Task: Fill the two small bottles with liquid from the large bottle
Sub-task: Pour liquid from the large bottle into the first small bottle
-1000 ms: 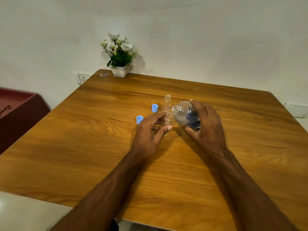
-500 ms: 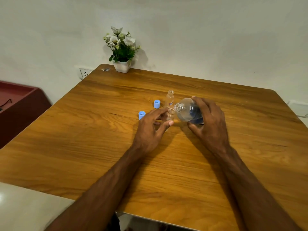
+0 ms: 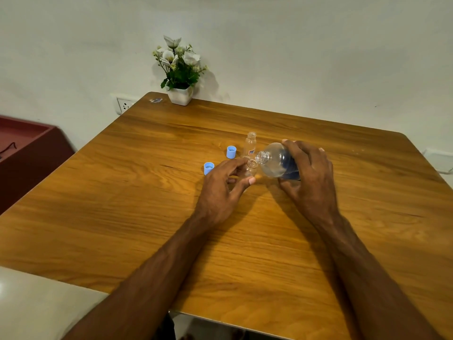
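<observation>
At the frame's centre, the right hand (image 3: 310, 177) grips the large clear plastic bottle (image 3: 278, 161), tilted with its long axis nearly level. Its mouth points left, just above the open small clear bottle (image 3: 250, 168), which the left hand (image 3: 221, 190) pinches upright on the wooden worktop (image 3: 147, 192).

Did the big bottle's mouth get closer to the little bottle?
Yes. The large bottle in the right hand has tipped leftward; its mouth now sits beside the near small bottle, judged against the far small bottle.
</observation>
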